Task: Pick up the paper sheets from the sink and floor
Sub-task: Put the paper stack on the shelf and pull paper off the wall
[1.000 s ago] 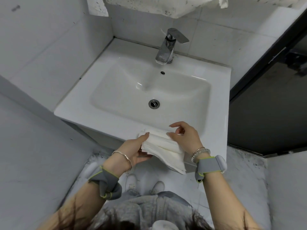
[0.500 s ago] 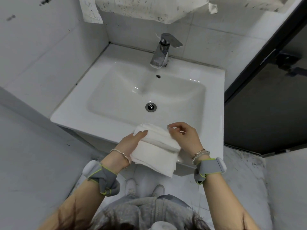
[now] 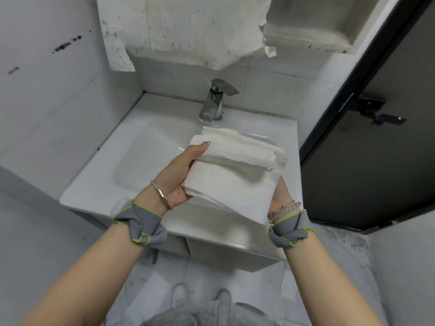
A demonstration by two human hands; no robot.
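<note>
The stack of folded white paper sheets (image 3: 233, 184) is held up in the air between both hands, over the right half of the white rectangular ceramic sink (image 3: 94, 194) and just near of the chrome lever tap (image 3: 213, 104). Its long axis runs left to right from one hand to the other, with a looser rolled fold lying along the far edge.

The left hand (image 3: 179, 177) has the left end. Its grip is closed, with the thumb pressed down on the rolled fold and the palm against the edge of the stack. The right hand (image 3: 280, 192) is at the near right corner. Only its heel shows, so I cannot tell how its grip sits.

The sheets lie straight between the grips, and both hands are equally near. Judging by that, either hand could take the whole stack while the other reaches down.

The stack hides the right part of the sink's bowl, so I cannot tell whether paper remains there. The pale marbled tile floor (image 3: 348, 267) shows below the sink around a pair of light shoes (image 3: 179, 294). A white sheet would be hard to make out against it.
</note>
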